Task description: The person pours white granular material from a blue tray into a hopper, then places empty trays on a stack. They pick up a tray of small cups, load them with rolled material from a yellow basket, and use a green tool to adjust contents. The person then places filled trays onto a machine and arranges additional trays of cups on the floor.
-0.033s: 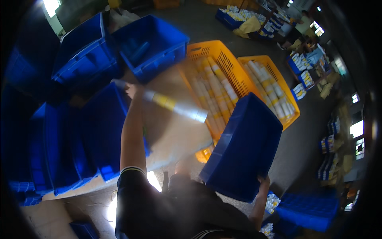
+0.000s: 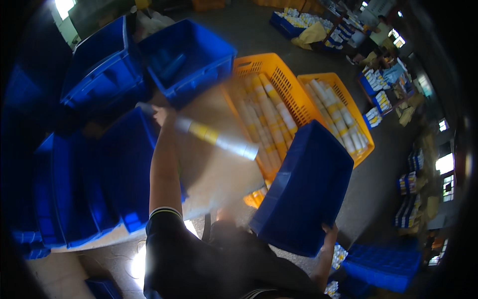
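A long white tube with a yellow band (image 2: 204,133) slants across above the brown tabletop. My left hand (image 2: 160,115) is closed round it near its far left end; part of the tube is hidden by my wrist, and that end is blurred. On the right, a dark blue plastic bin (image 2: 308,192) is tilted against the near corner of a yellow crate (image 2: 286,82). My right hand (image 2: 329,233) grips the bin's near right edge. Rows of similar white and yellow tubes (image 2: 269,109) lie in the yellow crate.
A second yellow crate (image 2: 366,149) with more tubes stands to the right. Blue bins (image 2: 191,60) sit beyond my left hand, and several nested blue bins (image 2: 74,184) stand at the left. Farther right are a blue crate (image 2: 383,264) and people among stocked bins.
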A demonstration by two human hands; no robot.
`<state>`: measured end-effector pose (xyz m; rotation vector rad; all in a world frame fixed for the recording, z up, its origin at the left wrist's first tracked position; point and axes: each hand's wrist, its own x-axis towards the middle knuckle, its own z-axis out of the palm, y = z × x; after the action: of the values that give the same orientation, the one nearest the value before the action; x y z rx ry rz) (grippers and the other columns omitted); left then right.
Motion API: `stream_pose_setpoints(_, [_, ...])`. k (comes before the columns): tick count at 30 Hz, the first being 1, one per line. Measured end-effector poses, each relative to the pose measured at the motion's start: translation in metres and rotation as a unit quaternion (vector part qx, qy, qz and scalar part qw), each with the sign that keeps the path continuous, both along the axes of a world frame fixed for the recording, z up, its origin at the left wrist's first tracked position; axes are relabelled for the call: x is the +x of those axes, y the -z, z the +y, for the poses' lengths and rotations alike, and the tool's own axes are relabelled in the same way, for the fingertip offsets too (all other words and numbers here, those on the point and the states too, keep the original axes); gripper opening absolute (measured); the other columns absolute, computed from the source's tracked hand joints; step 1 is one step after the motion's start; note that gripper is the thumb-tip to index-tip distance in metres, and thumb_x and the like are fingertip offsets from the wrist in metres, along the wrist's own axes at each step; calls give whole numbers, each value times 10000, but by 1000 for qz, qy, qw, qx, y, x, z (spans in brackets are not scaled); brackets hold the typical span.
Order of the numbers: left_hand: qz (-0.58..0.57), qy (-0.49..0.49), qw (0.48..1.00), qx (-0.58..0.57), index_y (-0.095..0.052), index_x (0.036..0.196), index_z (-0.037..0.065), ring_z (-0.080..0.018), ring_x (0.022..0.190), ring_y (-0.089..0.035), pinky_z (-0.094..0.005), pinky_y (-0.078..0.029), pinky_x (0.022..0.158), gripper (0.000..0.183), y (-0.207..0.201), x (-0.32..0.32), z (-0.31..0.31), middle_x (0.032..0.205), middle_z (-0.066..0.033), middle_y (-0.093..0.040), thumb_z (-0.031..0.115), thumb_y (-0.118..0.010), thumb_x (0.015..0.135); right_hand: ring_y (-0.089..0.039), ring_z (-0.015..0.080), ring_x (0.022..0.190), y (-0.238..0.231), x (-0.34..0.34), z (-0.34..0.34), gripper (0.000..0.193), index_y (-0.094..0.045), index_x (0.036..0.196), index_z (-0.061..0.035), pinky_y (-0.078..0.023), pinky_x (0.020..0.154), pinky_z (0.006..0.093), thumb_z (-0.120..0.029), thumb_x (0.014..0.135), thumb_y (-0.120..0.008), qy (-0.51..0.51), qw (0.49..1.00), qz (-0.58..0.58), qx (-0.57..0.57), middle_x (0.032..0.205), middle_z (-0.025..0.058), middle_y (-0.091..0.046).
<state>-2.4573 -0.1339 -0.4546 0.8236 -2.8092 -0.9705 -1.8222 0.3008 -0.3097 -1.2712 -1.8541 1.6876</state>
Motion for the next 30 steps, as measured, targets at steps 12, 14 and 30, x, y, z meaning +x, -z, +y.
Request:
stream_pose_setpoints(12, [67, -150, 986, -40, -348, 1278, -43, -413, 1097, -576, -449, -488, 945, 728, 85, -62, -31, 1207, -262, -561, 274, -749, 759, -641, 294, 1021, -37, -74, 100, 546, -571, 1283, 42, -476, 976, 407, -83, 753, -616, -2, 997, -83, 1, 1166, 155, -661])
stream_pose_setpoints(14, [63, -62, 995, 37, -479, 1177, -1, -372, 1037, -615, -434, -502, 910, 555, 77, -56, -50, 1133, -209, -616, 286, -732, 775, -644, 308, 1018, -42, -86, 116, 549, -563, 1291, 41, -484, 976, 421, -93, 762, -617, 3, 995, -99, 6, 1170, 161, -661])
stream_pose_setpoints(30, [22, -65, 472, 879, -369, 1305, -85, -337, 898, -647, -399, -613, 755, 684, -280, 326, 111, 1121, -292, -521, 275, -722, 842, -652, 358, 996, 87, -248, -2, 530, -492, 1350, -29, -501, 894, 406, -121, 847, -634, -405, 909, 32, 90, 1069, 234, -659])
